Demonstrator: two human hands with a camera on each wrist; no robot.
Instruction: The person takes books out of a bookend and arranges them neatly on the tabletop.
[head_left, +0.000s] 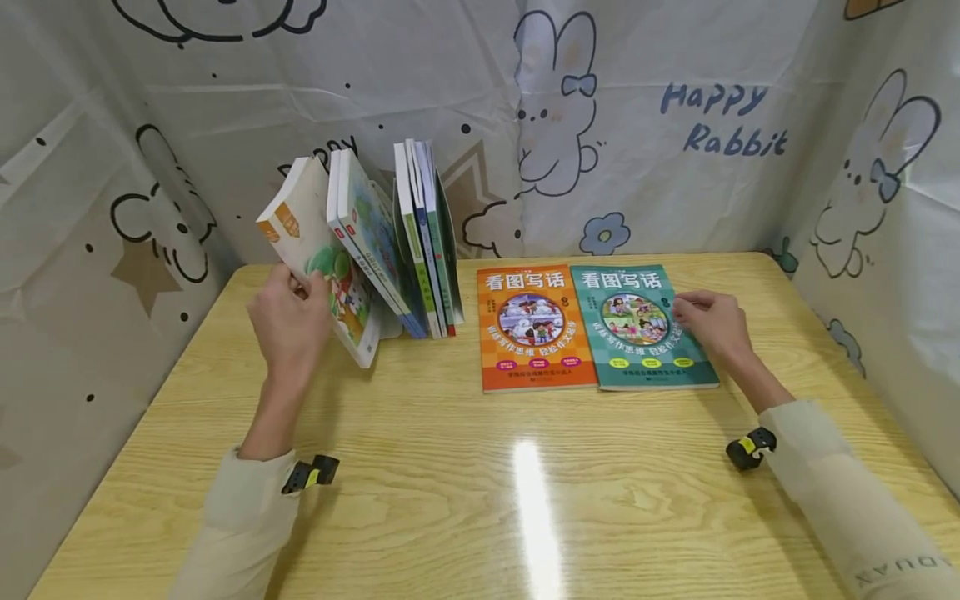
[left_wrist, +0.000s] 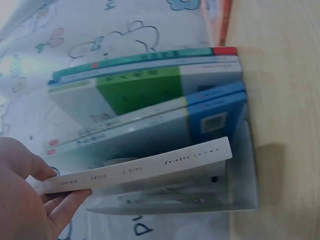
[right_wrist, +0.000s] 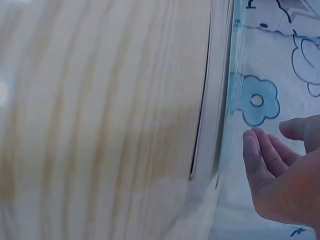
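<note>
Wooden table (head_left: 420, 483): near far-left corner, left hand (head_left: 288, 321) pinches cream book (head_left: 321, 237); toward far edge, right hand (head_left: 716, 323), fingers relaxed, beside teal book (head_left: 637, 321).

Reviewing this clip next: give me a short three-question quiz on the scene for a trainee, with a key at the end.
1. Fill in the blank: the orange book and the teal book both lie flat on the ____.
2. True or false: in the head view, the orange book lies to the right of the teal book.
3. Open question: what does the left hand grip, and is it upright or tilted?

Key:
1. Table.
2. False; the orange book is on the left there.
3. A cream book with a picture on its cover; it is tilted.
</note>
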